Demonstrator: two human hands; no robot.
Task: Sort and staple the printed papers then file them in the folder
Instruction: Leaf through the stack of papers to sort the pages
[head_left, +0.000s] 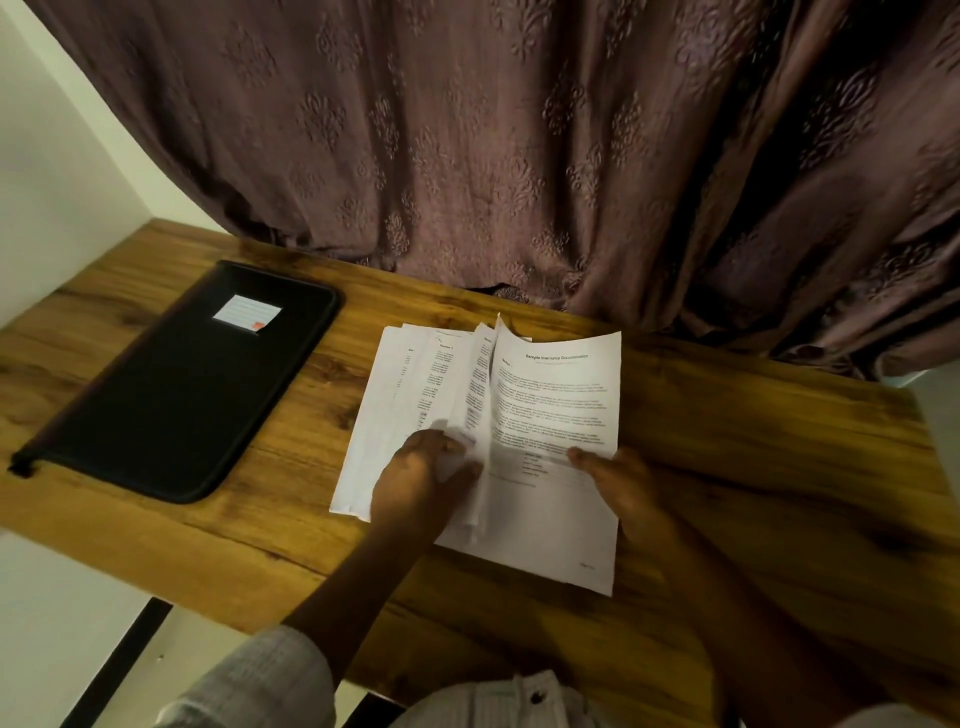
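- Two hands work one fanned stack of printed papers (524, 415), which lies on the wooden table (753, 441) right of centre, in the only view, from the head camera.
- Left hand (423, 470): its fingers curl into the middle of the stack, gripping a bunch of raised sheets. This part is blurred, so how many sheets it holds cannot be told.
- Right hand (621, 480): it holds the title page (558, 395) at its right edge, thumb on top of the paper. The other fingers are hidden under the page.
- Both hands are apart, one on each side of the lifted fold of pages.
- The title page faces up and bears the heading "Sample Internship Documentation" over blocks of print. Further sheets spread out to the left beneath it, their left edges stepped.
- A black folder (182, 384) lies flat and closed on the table's left part, well apart from the papers, with a white label (247, 312) near its far end.
- A patterned brown curtain (519, 156) hangs behind the table, its hem resting on the far edge.
- A pale sleeve (270, 675) covers the left forearm at the bottom of the view.
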